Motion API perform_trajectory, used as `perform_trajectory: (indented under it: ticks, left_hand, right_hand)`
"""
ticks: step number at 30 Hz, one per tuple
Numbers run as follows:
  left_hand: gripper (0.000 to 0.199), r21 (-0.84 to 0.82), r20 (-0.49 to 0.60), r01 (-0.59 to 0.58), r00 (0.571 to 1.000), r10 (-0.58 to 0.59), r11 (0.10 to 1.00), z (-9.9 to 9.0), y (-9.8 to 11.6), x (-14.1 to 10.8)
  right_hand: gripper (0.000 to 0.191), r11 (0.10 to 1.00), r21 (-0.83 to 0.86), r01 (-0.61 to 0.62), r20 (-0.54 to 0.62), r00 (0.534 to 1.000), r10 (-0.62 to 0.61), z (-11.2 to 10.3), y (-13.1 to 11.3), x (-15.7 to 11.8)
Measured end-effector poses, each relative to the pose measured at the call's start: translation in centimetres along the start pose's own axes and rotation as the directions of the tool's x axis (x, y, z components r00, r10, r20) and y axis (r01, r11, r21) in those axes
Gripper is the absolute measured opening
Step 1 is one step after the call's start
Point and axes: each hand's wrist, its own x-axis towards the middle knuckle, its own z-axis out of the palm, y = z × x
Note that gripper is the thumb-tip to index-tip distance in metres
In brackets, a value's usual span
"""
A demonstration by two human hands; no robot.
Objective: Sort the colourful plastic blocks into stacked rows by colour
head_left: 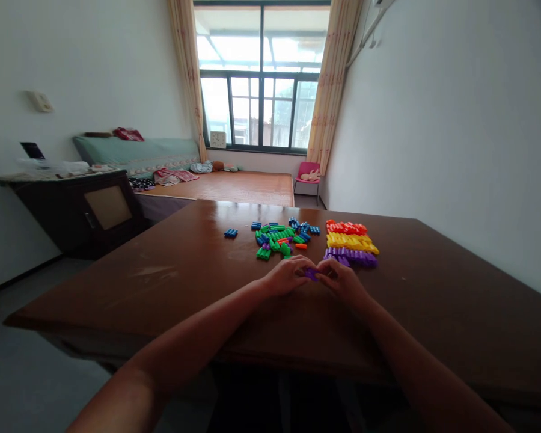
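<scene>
Your left hand (293,274) and right hand (338,276) pinch a purple plastic piece (311,274) between their fingertips, between the near edge of the surface (433,288) and a mixed pile of mostly green and blue pieces (277,236). Toward the far right corner sit red (347,228), yellow (351,242) and purple rows (363,258); the clock's (217,139) dial markings are too small to read.

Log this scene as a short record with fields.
Left hand: fingers on a purple piece
Right hand: fingers on the same purple piece
Mixed pile: green, blue, purple and orange, beyond the hands
Colour groups, far to near: red-orange row, yellow row, purple group, right of the pile
Set apart: blue piece, left of the pile
Surface: brown table
Background: bed, window
</scene>
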Motion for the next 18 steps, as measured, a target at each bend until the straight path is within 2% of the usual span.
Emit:
perform_trajectory:
  ticks: [3, 5, 7, 9, 12, 15, 18]
  left_hand:
    - [0.037, 0.063, -0.040, 0.029, 0.999, -0.026, 0.998, -1.6, -0.8, 0.2]
    - [0.033, 0.162, -0.101, 0.090, 0.992, -0.074, 0.983, -3.9, -1.9, 0.6]
    - [0.029, 0.264, -0.196, 0.192, 0.970, -0.142, 0.945, -7.0, -3.5, 1.1]
    - [0.027, 0.365, -0.308, 0.317, 0.928, -0.207, 0.876, -10.2, -5.4, 1.5]
    - [0.025, 0.448, -0.364, 0.439, 0.885, -0.289, 0.779, -13.2, -7.9, 1.3]
    - [0.023, 0.431, -0.384, 0.498, 0.856, -0.346, 0.753, -13.2, -9.4, 0.5]
    - [0.022, 0.434, -0.338, 0.444, 0.887, -0.316, 0.784, -11.2, -10.1, -0.7]
  right_hand:
    - [0.031, 0.991, -0.062, -0.116, -0.101, 0.989, 0.109, -2.7, 2.0, -0.2]
    - [0.032, 0.951, -0.166, -0.259, -0.238, 0.947, 0.216, -4.9, 4.0, -0.7]
    - [0.030, 0.871, -0.285, -0.399, -0.330, 0.894, 0.302, -6.7, 6.0, -1.3]
    - [0.028, 0.787, -0.376, -0.488, -0.354, 0.861, 0.365, -7.4, 7.5, -1.7]
    - [0.026, 0.710, -0.461, -0.532, -0.374, 0.842, 0.389, -7.0, 8.7, -1.6]
    - [0.029, 0.680, -0.498, -0.538, -0.385, 0.840, 0.383, -6.4, 8.9, -1.4]
    - [0.032, 0.682, -0.503, -0.531, -0.457, 0.833, 0.311, -6.2, 8.0, -1.1]
